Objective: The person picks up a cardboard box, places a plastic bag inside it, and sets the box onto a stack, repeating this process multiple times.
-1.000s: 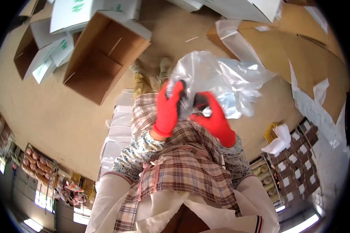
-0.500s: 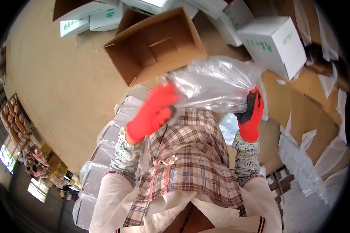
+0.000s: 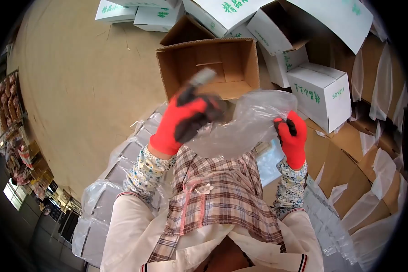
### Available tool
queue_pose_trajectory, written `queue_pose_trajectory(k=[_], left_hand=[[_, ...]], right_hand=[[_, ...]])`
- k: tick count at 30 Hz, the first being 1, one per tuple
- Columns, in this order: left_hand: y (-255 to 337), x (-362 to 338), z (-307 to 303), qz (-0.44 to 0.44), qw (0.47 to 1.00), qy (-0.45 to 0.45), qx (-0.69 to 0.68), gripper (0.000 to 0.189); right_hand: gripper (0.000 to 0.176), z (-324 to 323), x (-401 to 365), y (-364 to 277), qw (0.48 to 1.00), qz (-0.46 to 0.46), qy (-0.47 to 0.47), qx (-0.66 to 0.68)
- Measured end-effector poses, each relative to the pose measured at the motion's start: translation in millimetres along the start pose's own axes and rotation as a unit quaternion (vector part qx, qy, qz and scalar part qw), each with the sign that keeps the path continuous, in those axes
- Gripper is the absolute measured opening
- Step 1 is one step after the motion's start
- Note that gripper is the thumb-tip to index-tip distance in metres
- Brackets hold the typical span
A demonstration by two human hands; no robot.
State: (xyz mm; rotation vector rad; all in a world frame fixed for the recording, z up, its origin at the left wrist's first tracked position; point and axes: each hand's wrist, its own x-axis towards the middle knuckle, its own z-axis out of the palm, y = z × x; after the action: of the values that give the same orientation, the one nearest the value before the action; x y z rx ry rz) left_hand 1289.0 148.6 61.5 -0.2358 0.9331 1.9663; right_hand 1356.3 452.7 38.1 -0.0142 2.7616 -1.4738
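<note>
My right hand (image 3: 293,138), in a red glove with black-coated fingers, is closed on the edge of a clear plastic bag (image 3: 254,120). The bag stretches leftward in front of my checked apron. My left hand (image 3: 186,120), gloved alike, is raised at the bag's left side. Its grey-tipped digit points up, apart from the other fingers, which are smeared by motion; I see nothing held in it. Behind the bag, a brown-lined cardboard box (image 3: 208,68) lies with its open side facing me.
White boxes with green print (image 3: 319,93) stand at the back and right. Flattened cardboard with plastic liners (image 3: 349,167) covers the right side. Plastic-wrapped grey stacks (image 3: 118,172) run along my left. Bare floor (image 3: 86,81) stretches to the far left.
My left hand has turned and risen, its grey-tipped digit now pointing up. The bag hangs looser and lower from my right hand. The view has shifted, showing more boxes at the back.
</note>
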Motion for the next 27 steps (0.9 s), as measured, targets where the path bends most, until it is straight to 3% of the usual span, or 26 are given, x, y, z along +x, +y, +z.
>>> queue_pose_trajectory(k=[1,2,3,4,5,6,8,9,11,12,13,14,15,16,18,20,22,23,24,25,27], left_hand=[[-7,6,-7,0.130,0.972,0.130,-0.146,0.056],[-16,12,-19,0.254,0.890,0.253,-0.282,0.051],[-33,15,-47,0.205,0.922,0.258,-0.205,0.051],[-27,6,-44,0.087,0.970,0.225,0.031,0.061],[-19,-1,-39,-0.082,0.967,0.199,0.135,0.064],[-12,-10,-27,-0.063,0.968,0.144,0.195,0.056],[11,-23,-7,0.115,0.972,0.077,0.191,0.044],[24,-28,-2,0.191,0.968,0.050,0.156,0.040],[42,-26,-8,0.261,0.962,-0.056,-0.057,0.054],[44,-23,-14,0.288,0.933,-0.126,-0.177,0.062],[43,-20,-23,0.281,0.923,-0.146,-0.221,0.071],[42,-24,-39,0.166,0.974,-0.054,-0.142,0.080],[40,-31,-24,0.118,0.991,0.037,-0.045,0.105],[51,-39,-14,0.126,0.991,-0.040,0.019,0.102],[49,-61,-8,0.112,0.969,0.042,0.218,0.081],[60,-55,15,0.171,0.957,0.097,0.216,0.052],[89,-54,31,-0.040,0.962,0.173,0.208,0.033],[72,-45,30,0.032,0.948,0.273,0.163,0.019],[61,-37,27,0.032,0.948,0.273,0.162,0.019],[53,-30,22,0.043,0.942,0.295,0.152,0.023],[41,-15,31,0.081,0.942,0.283,0.163,0.039]], right_hand=[[0.025,3,0,-3,0.999,0.014,0.040,0.001],[0.025,2,1,-10,0.999,0.014,0.038,0.003],[0.023,-1,6,-24,0.987,0.093,0.031,0.128],[0.020,-4,14,-37,0.953,0.169,0.023,0.250],[0.016,-6,25,-47,0.982,0.094,-0.037,0.162],[0.016,-9,35,-55,0.981,0.097,-0.038,0.162],[0.015,-14,50,-69,0.979,-0.012,-0.199,-0.043],[0.015,-12,53,-69,0.979,-0.018,-0.199,-0.045],[0.017,-8,52,-67,0.989,0.002,-0.140,0.038],[0.018,-8,52,-68,0.991,0.013,-0.111,0.080],[0.018,-9,55,-73,0.991,0.008,-0.109,0.081],[0.018,-8,58,-78,0.993,-0.009,-0.092,0.073],[0.018,-8,60,-82,0.995,-0.025,-0.075,0.065],[0.018,-6,65,-82,0.995,-0.026,-0.072,0.066],[0.014,-4,70,-82,0.995,-0.045,-0.090,-0.021],[0.012,-3,78,-91,0.994,-0.002,-0.100,-0.038],[0.010,6,85,-92,0.992,0.041,-0.110,-0.055],[0.012,16,85,-84,0.995,0.085,0.022,0.037],[0.014,22,86,-79,0.972,0.125,0.153,0.128],[0.018,18,80,-80,0.960,0.211,0.116,0.140],[0.020,59,53,-77,0.955,0.199,0.065,0.209]])
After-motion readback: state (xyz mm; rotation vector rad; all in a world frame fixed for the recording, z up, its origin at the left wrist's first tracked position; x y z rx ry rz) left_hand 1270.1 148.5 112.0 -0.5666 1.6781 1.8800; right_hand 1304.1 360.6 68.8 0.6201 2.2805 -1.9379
